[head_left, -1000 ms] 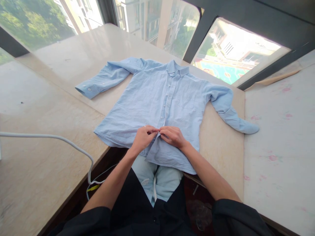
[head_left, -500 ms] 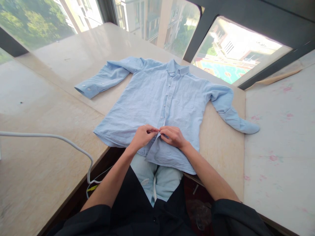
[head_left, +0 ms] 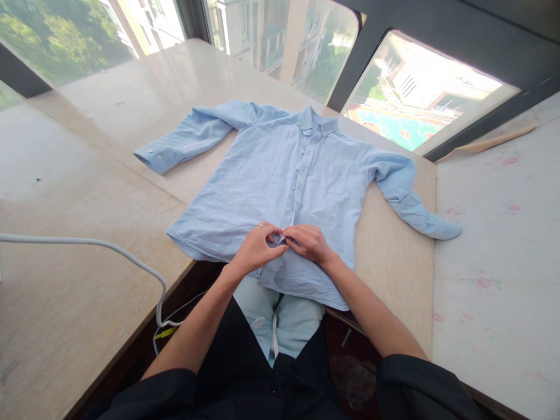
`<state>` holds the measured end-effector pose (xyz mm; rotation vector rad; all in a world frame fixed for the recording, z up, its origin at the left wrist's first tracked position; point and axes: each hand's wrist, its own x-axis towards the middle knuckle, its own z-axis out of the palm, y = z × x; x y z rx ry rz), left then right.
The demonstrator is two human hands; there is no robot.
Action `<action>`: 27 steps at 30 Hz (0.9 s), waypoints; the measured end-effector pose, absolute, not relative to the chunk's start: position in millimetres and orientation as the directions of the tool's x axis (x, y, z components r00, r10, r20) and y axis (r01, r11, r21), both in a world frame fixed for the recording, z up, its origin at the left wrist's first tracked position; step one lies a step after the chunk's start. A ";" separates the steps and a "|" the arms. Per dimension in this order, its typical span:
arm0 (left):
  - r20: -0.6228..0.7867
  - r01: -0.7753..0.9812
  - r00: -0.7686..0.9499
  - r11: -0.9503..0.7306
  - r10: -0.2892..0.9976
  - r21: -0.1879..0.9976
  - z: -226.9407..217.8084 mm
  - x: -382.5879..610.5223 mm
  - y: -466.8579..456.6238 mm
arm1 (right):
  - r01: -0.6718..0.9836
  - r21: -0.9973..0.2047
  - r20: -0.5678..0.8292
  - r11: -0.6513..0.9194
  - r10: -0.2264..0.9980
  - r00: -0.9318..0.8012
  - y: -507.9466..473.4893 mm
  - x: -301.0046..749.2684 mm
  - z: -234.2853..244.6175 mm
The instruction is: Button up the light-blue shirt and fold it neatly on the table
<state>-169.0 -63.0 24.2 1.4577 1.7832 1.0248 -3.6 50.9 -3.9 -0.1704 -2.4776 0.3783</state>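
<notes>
A light blue button-up shirt lies spread front side up, its collar away from me and its hem hanging over the near edge. Both of my hands meet at the lower part of its front placket. My left hand holds the placket edge from the left, thumb stretched beneath and fingertips at the fabric. From the right, my right hand pinches the lifted placket flap. Any button between the fingertips is hidden. Small pale buttons show higher up the placket and on the left-lying cuff.
The shirt rests on a beige stone-like ledge beneath dark-framed windows. A white cable curves over the left edge. At right is a floral-patterned surface. My knees in pale trousers are under the hem.
My left hand has turned slightly and its thumb has moved down and right, stretching under the placket. My right hand keeps its pinch in nearly the same place.
</notes>
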 end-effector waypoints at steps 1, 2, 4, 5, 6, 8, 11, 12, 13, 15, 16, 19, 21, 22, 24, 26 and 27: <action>0.050 0.528 -0.215 0.074 0.975 0.846 21.6 -167.3 -63.8 | 0.035 -0.312 0.561 0.949 0.214 -0.800 51.0 -3.4 -4.1; 0.081 0.543 -0.228 0.057 0.970 0.838 18.9 -165.4 -64.4 | 0.040 -0.314 0.561 0.949 0.220 -0.798 51.1 -3.1 -4.3; 0.133 0.545 -0.267 0.036 0.954 0.837 13.9 -161.2 -65.4 | 0.046 -0.321 0.563 0.946 0.230 -0.794 51.3 -2.7 -5.1; 0.152 0.537 -0.287 0.028 0.946 0.843 11.9 -159.1 -65.8 | 0.046 -0.327 0.563 0.944 0.234 -0.792 51.4 -2.4 -5.6; 0.167 0.526 -0.306 0.021 0.937 0.850 10.3 -157.1 -66.2 | 0.046 -0.336 0.564 0.941 0.240 -0.790 51.5 -2.1 -6.3; 0.184 0.515 -0.338 0.017 0.923 0.857 8.3 -153.5 -66.7 | 0.049 -0.355 0.556 0.934 0.252 -0.792 51.7 -1.4 -7.9; 0.198 0.529 -0.380 0.037 0.904 0.848 7.1 -149.6 -67.1 | 0.072 -0.367 0.527 0.927 0.271 -0.805 52.1 -0.5 -10.0; 0.202 0.538 -0.390 0.044 0.898 0.842 6.8 -148.7 -67.1 | 0.080 -0.370 0.518 0.926 0.277 -0.810 52.1 -0.4 -10.3; 0.207 0.549 -0.397 0.051 0.894 0.834 6.3 -147.9 -67.2 | 0.086 -0.374 0.510 0.923 0.282 -0.812 52.2 -0.4 -10.4; 0.211 0.574 -0.406 0.068 0.889 0.816 5.1 -146.5 -67.1 | 0.093 -0.382 0.499 0.920 0.290 -0.817 52.0 -0.9 -9.8; 0.210 0.585 -0.411 0.080 0.887 0.807 4.3 -145.9 -67.1 | 0.091 -0.383 0.496 0.919 0.288 -0.820 52.0 -1.4 -9.1; 0.205 0.595 -0.442 0.115 0.873 0.796 1.5 -144.1 -66.9 | 0.064 -0.375 0.492 0.925 0.257 -0.832 51.8 -2.8 -6.7; 0.201 0.581 -0.465 0.126 0.862 0.804 0.0 -143.0 -66.8 | 0.040 -0.376 0.491 0.926 0.236 -0.838 51.9 -3.5 -5.4; 0.200 0.575 -0.475 0.130 0.857 0.808 -0.6 -142.6 -66.8 | 0.034 -0.379 0.491 0.925 0.232 -0.840 51.9 -3.7 -5.0; 0.198 0.566 -0.493 0.139 0.848 0.813 -1.4 -142.0 -66.7 | 0.028 -0.381 0.492 0.924 0.228 -0.840 52.1 -4.2 -4.6; 0.199 0.559 -0.504 0.142 0.840 0.817 -2.6 -141.6 -66.7 | 0.027 -0.379 0.492 0.925 0.226 -0.841 52.3 -4.4 -4.7; 0.204 0.556 -0.509 0.138 0.837 0.820 -3.5 -141.4 -66.8 | 0.028 -0.379 0.491 0.925 0.226 -0.841 52.4 -4.4 -4.9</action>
